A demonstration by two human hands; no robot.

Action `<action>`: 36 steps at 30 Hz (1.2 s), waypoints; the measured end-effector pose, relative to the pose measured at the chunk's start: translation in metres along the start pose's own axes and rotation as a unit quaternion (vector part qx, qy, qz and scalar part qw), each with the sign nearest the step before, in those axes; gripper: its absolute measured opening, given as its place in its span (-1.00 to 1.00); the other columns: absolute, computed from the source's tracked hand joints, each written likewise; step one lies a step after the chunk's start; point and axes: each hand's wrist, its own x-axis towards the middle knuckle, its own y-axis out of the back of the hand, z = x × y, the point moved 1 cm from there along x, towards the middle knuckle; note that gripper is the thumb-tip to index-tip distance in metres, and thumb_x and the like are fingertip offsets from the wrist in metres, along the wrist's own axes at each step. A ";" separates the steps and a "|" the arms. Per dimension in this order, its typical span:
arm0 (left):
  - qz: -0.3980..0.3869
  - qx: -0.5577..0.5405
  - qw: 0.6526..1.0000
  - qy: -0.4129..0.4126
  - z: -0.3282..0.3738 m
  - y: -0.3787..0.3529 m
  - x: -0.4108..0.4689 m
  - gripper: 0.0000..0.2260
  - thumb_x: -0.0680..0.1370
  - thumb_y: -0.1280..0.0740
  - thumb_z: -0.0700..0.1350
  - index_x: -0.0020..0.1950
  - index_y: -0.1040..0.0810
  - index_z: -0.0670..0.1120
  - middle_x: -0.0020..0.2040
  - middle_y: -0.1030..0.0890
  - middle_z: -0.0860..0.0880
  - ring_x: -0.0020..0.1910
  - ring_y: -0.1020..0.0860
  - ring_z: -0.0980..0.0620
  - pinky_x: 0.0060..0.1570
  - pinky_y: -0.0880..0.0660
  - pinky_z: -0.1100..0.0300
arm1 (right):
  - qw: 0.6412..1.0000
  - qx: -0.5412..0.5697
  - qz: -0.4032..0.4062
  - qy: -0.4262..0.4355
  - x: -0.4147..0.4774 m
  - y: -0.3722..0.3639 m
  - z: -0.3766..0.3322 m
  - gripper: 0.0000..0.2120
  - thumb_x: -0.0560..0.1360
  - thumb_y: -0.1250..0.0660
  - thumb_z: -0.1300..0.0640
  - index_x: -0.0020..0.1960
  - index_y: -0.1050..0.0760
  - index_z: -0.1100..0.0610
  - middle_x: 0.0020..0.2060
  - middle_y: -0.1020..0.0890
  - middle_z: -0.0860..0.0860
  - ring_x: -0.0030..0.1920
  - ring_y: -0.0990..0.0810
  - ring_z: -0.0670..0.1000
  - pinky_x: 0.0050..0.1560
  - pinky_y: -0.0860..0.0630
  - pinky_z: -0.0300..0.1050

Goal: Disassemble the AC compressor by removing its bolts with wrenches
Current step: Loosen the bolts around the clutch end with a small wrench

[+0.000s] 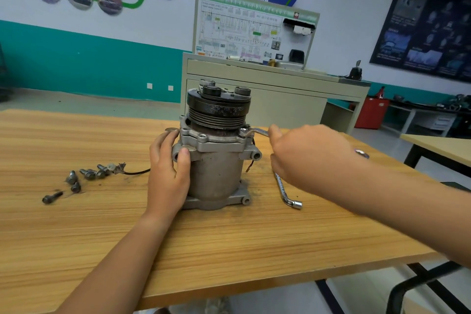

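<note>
A grey AC compressor [216, 168] stands upright on the wooden table [204, 245], its black pulley [219, 107] on top. My left hand [167, 176] grips the compressor's left side, thumb on the flange. My right hand [305, 158] holds a flat silver wrench [257, 132] whose head sits on a bolt at the right of the upper flange. Several removed bolts [84, 177] lie loose on the table to the left.
An L-shaped socket wrench [286, 192] lies on the table right of the compressor. A black wire [137, 173] trails from the compressor toward the bolts. A training cabinet [267, 89] stands behind the table, and a second table [438, 148] at right.
</note>
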 end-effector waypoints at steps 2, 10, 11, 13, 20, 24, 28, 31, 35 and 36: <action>0.000 -0.003 1.000 0.000 0.000 0.000 0.000 -0.52 0.53 -0.06 0.03 0.40 -0.34 -0.14 0.38 -0.31 -0.08 0.21 -0.22 0.36 0.06 -0.09 0.71 | 1.000 0.025 0.001 0.011 0.006 0.000 0.014 -0.64 0.59 -0.03 0.00 0.32 -0.29 0.11 -0.46 -0.27 -0.03 -0.49 -0.22 -0.08 -0.55 -0.14 -0.21; 0.000 -0.008 1.000 -0.003 -0.003 -0.002 0.000 -0.51 0.52 -0.06 0.02 0.41 -0.34 -0.14 0.32 -0.27 0.04 0.20 -0.20 0.40 0.05 -0.09 0.71 | 0.999 0.003 0.035 0.038 0.039 -0.027 0.040 -0.66 0.60 -0.05 0.19 0.35 -0.28 0.04 -0.36 -0.37 -0.04 -0.39 -0.35 -0.01 -0.52 -0.17 -0.22; -0.001 -0.010 1.000 -0.003 -0.003 -0.002 0.001 -0.51 0.52 -0.06 0.02 0.41 -0.34 -0.14 0.30 -0.26 0.06 0.20 -0.20 0.40 0.06 -0.10 0.71 | 0.998 -0.002 0.047 0.028 0.045 -0.032 0.040 -0.68 0.60 -0.06 0.20 0.33 -0.32 0.04 -0.36 -0.37 -0.04 -0.37 -0.37 0.00 -0.52 -0.17 -0.22; -0.002 -0.009 1.000 -0.004 -0.002 -0.002 0.001 -0.50 0.52 -0.06 0.05 0.40 -0.34 -0.14 0.29 -0.25 0.08 0.20 -0.21 0.40 0.06 -0.10 0.70 | 0.997 0.015 0.076 0.007 0.059 -0.042 0.038 -0.72 0.59 -0.07 0.24 0.25 -0.38 0.07 -0.33 -0.44 -0.03 -0.32 -0.43 0.03 -0.45 -0.28 -0.19; 0.003 -0.014 1.000 -0.002 -0.003 -0.004 0.003 -0.39 0.45 0.00 0.17 0.39 -0.36 -0.13 0.28 -0.25 0.11 0.13 -0.15 0.65 0.04 -0.10 0.70 | 0.970 0.143 0.195 -0.011 0.101 -0.071 0.006 -0.74 0.52 -0.15 0.34 0.14 -0.50 0.17 -0.10 -0.63 0.09 -0.08 -0.55 0.15 -0.18 -0.43 -0.07; 0.010 -0.010 1.000 -0.011 -0.003 -0.004 0.003 -0.40 0.46 -0.01 0.14 0.38 -0.37 -0.16 0.27 -0.26 0.10 0.13 -0.14 0.66 0.07 -0.10 0.69 | 0.919 0.309 0.220 -0.109 0.089 -0.073 0.011 -0.75 0.58 -0.12 0.19 0.19 -0.48 0.12 -0.07 -0.63 0.10 -0.06 -0.57 0.13 -0.22 -0.37 -0.10; 0.021 -0.014 1.000 -0.013 -0.001 -0.004 0.004 -0.41 0.46 -0.02 0.13 0.36 -0.39 -0.17 0.26 -0.27 0.08 0.15 -0.20 0.57 0.09 -0.11 0.68 | 0.718 0.638 0.218 -0.177 0.044 -0.050 0.025 -0.85 0.59 -0.11 0.13 -0.08 -0.41 -0.02 -0.45 -0.48 -0.08 -0.50 -0.48 -0.20 -0.45 -0.44 -0.26; 0.021 -0.016 1.000 -0.011 0.000 -0.004 0.004 -0.41 0.45 -0.02 0.14 0.36 -0.38 -0.17 0.26 -0.27 0.07 0.18 -0.23 0.41 0.08 -0.12 0.68 | 0.851 0.484 0.172 -0.110 0.013 -0.039 0.030 -0.85 0.58 -0.12 0.12 0.04 -0.43 -0.06 -0.51 -0.39 -0.10 -0.55 -0.39 -0.16 -0.54 -0.29 -0.32; 0.017 -0.010 1.000 -0.009 0.002 -0.002 0.004 -0.39 0.45 -0.01 0.15 0.36 -0.38 -0.17 0.26 -0.27 0.06 0.17 -0.23 0.39 0.05 -0.11 0.70 | 0.945 0.295 0.084 -0.117 0.002 -0.037 0.026 -0.74 0.60 -0.07 0.11 0.25 -0.38 0.03 -0.44 -0.40 -0.04 -0.41 -0.40 -0.02 -0.41 -0.35 -0.12; 0.017 -0.009 1.000 -0.009 0.002 -0.002 0.003 -0.38 0.45 -0.01 0.16 0.36 -0.38 -0.17 0.26 -0.26 0.06 0.17 -0.23 0.39 0.05 -0.11 0.70 | 0.952 0.269 0.074 -0.124 0.004 -0.035 0.024 -0.72 0.60 -0.06 0.11 0.28 -0.35 0.02 -0.41 -0.41 -0.03 -0.37 -0.42 0.01 -0.37 -0.41 -0.11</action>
